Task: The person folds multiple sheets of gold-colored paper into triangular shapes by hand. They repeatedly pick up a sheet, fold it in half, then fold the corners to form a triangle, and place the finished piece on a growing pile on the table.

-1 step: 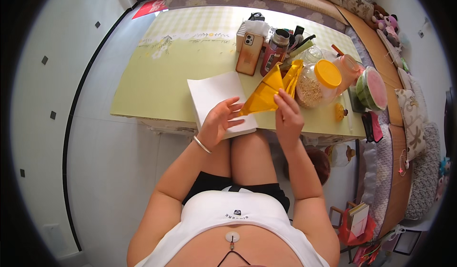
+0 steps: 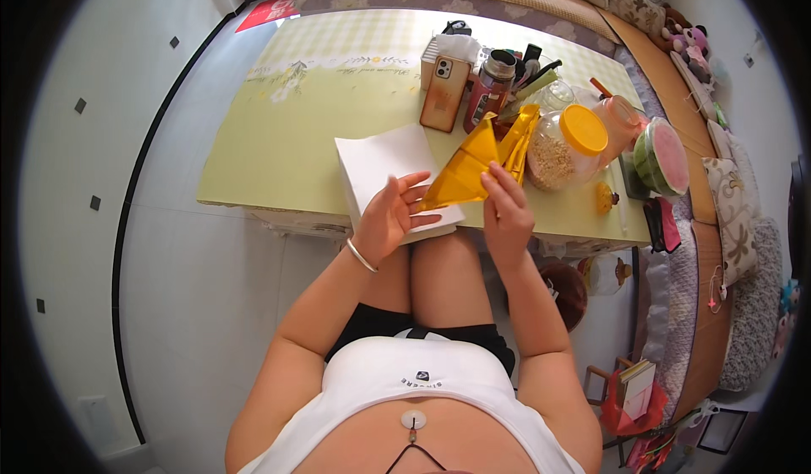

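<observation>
- The left hand (image 2: pixel 390 214) lies with fingers loosely spread, fingertips touching the near left edge of a folded sheet of translucent yellow-orange paper (image 2: pixel 463 174); its palm rests on a white rectangular pad of paper (image 2: pixel 380 166).
- The right hand (image 2: pixel 507 212) has its fingers bent and closed on the near right edge of the yellow-orange sheet, pinching it between thumb and fingers.
- The sheet is folded into a triangle, its point aimed at the far side; it sits over the right corner of the white pad at the near edge of a pale yellow-green table (image 2: pixel 279 144).
- Just right of the sheet stands a clear jar with a yellow lid (image 2: pixel 568 146), holding pale grains.
- Beyond the sheet, a phone in a brownish case (image 2: pixel 444 94) leans upright beside a dark red bottle (image 2: pixel 488 94).
- Further right, half a watermelon under clear wrap (image 2: pixel 661 157) lies at the table's right end.
- A thin bracelet (image 2: pixel 361 256) circles the left wrist.
</observation>
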The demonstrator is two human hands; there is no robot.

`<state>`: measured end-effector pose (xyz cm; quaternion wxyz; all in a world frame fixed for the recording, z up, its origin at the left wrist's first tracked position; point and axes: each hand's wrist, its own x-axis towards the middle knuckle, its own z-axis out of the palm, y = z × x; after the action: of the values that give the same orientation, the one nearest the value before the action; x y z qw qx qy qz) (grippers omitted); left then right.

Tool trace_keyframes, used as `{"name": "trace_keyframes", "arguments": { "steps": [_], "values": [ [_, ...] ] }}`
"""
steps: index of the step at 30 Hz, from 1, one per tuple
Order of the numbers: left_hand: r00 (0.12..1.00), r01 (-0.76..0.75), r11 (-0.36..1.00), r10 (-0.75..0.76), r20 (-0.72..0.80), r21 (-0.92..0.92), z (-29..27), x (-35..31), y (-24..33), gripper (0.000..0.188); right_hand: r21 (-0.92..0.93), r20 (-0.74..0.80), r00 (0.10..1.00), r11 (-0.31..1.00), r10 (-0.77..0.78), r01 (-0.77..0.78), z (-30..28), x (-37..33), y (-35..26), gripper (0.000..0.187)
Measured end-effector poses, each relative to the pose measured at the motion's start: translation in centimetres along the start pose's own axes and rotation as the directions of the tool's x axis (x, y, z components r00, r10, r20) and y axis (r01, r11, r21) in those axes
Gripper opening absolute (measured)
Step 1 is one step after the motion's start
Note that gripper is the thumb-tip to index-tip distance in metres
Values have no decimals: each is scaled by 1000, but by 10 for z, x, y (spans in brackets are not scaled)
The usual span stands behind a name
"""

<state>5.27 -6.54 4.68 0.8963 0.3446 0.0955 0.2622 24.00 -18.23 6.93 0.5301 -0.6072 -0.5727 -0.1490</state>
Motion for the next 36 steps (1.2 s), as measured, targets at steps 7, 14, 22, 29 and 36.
{"name": "trace_keyframes", "arguments": {
  "steps": [7,14,22,29,36],
  "values": [
    [934,112,993,-91,-346,40,-9,-9,-3,25,179,182,983,983,6,-39,27,-38,-6,32],
    [921,151,932,-11,-389,329,-39,-8,8,21,523,246,744,561,621,-642,67,-28,11,38],
    [953,79,960,6,-303,268,-40,-10,25,49,446,621,452,185,640,-875,95,-6,33,21],
    [868,109,569,344,-357,815,-68,-13,10,30,401,518,527,353,673,-845,116,-30,38,29],
    [819,0,-316,544,181,949,-73,-9,4,13,-217,328,884,937,333,-273,105,-38,16,64]
  ]
}}
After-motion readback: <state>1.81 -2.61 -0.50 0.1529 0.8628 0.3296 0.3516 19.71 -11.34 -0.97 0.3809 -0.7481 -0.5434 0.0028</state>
